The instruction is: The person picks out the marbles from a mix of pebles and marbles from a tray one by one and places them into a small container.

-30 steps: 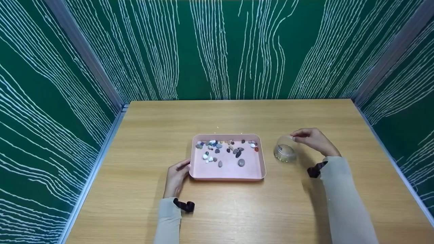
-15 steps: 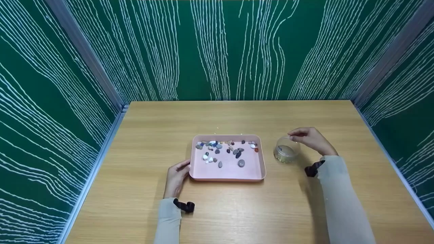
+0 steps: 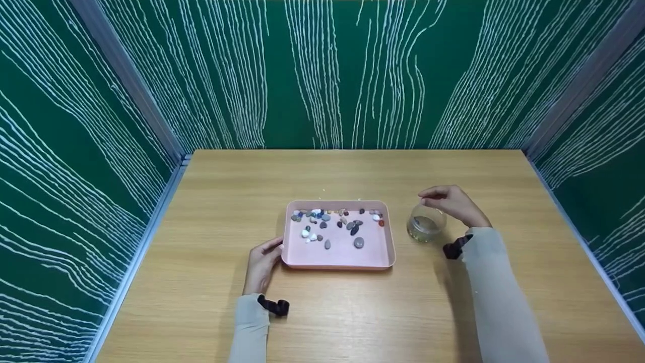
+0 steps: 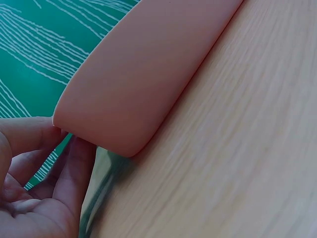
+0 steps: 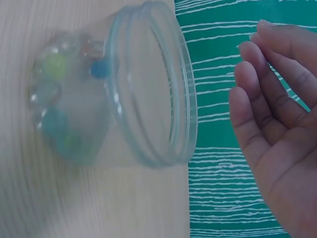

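Observation:
A shallow pink tray (image 3: 338, 256) lies on the table with pebbles (image 3: 355, 230) in several colours, mostly along its far side. My left hand (image 3: 262, 263) holds the tray at its left wall; in the left wrist view its fingertips (image 4: 84, 148) meet the pink edge. Right of the tray stands a clear jar (image 3: 426, 228) without a lid. Green, blue and clear marbles (image 5: 54, 121) show through its wall near the bottom. Beyond the jar's mouth, my right hand (image 3: 453, 204) hovers with loosely bent fingers; nothing shows between them.
The wooden table (image 3: 322, 312) runs back to a green wall (image 3: 347, 75) with white wavy lines. Similar panels flank it on both sides. Tiny pale bits (image 3: 359, 199) lie just behind the tray.
My right hand has shifted left and slightly away, from the jar's right rim to over its far rim. My left hand, the tray and the jar stay put.

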`<state>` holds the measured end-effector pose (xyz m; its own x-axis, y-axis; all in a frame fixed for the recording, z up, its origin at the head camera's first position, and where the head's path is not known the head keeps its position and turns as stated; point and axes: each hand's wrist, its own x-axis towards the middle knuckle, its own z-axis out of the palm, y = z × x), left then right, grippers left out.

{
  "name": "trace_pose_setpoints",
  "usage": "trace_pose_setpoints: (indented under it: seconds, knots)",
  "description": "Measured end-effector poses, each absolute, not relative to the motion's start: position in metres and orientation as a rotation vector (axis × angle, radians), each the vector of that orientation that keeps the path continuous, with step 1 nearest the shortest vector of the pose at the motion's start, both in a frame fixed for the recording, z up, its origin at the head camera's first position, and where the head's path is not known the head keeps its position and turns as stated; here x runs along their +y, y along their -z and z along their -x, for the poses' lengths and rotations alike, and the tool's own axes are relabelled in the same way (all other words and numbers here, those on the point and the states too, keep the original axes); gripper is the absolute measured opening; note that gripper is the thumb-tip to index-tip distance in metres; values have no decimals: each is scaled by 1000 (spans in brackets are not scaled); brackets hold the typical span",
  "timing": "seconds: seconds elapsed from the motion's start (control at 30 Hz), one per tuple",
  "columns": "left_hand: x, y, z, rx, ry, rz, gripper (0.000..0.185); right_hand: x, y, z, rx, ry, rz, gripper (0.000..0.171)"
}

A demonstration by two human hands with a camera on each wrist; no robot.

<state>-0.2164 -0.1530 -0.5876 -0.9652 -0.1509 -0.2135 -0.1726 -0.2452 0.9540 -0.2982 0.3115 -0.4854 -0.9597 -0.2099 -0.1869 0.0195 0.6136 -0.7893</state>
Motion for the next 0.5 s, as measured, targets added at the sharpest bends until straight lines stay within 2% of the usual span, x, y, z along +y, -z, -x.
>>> trace_pose_setpoints:
  seconds: [0.5]
  knots:
    - [-154, 587, 216, 1901, -2434, 401, 36, 278, 482, 309, 2578, 1316, 241, 38]
